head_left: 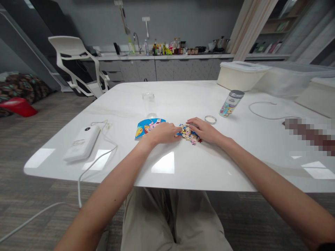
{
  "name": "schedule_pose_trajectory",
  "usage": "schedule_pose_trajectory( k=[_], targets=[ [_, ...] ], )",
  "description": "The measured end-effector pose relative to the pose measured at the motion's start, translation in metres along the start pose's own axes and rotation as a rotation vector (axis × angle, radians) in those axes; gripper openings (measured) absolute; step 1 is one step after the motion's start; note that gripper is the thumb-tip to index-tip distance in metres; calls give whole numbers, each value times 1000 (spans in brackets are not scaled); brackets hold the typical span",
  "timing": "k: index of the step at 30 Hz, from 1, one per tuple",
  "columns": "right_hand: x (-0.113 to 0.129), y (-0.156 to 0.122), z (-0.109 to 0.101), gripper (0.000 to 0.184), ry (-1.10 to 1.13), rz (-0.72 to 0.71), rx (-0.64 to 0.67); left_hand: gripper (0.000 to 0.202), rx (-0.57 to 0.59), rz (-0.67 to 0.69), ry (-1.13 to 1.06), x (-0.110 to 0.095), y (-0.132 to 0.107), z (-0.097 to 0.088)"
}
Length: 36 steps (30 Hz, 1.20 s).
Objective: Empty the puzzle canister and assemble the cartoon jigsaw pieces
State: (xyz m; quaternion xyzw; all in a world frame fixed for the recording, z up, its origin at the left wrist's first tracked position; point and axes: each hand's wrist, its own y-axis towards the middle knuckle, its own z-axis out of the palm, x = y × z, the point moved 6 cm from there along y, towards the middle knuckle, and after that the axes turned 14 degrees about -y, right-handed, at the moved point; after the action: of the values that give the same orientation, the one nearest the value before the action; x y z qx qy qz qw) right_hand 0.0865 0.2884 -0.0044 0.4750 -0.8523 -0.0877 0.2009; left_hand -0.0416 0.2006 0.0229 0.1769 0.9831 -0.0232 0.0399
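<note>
A small heap of colourful jigsaw puzzle pieces lies on the white table between my two hands. My left hand is at the heap's left side, fingers curled together against the pieces; what they hold, if anything, is hidden. Over the right side of the heap, my right hand rests with bent fingers apart, touching pieces. Partly behind my left hand is a curved blue sheet with cartoon figures. A clear plastic jar stands behind it. Past my right hand lies a round silver-rimmed lid.
A printed can with a grey top stands at right, near white storage boxes. A white power bank lies on the left, a cable trailing over the table edge. An office chair stands beyond the table's left side.
</note>
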Motion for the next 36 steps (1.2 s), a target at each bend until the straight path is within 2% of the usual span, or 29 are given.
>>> schedule_pose_trajectory(
  k=[14, 21, 26, 36],
  targets=[
    [-1, 0, 2, 35, -55, -117, 40, 35, -12, -29, -46, 9, 0, -1],
    [4, -3, 1, 36, -44, -122, 78, 33, 22, 52, -164, 18, -4, -4],
    [8, -4, 2, 39, -67, -146, 124, 33, 32, 31, -229, 21, -7, -9],
    [5, -9, 5, 41, -63, -132, 139, 33, 7, -4, -260, 26, -3, 2]
  ],
)
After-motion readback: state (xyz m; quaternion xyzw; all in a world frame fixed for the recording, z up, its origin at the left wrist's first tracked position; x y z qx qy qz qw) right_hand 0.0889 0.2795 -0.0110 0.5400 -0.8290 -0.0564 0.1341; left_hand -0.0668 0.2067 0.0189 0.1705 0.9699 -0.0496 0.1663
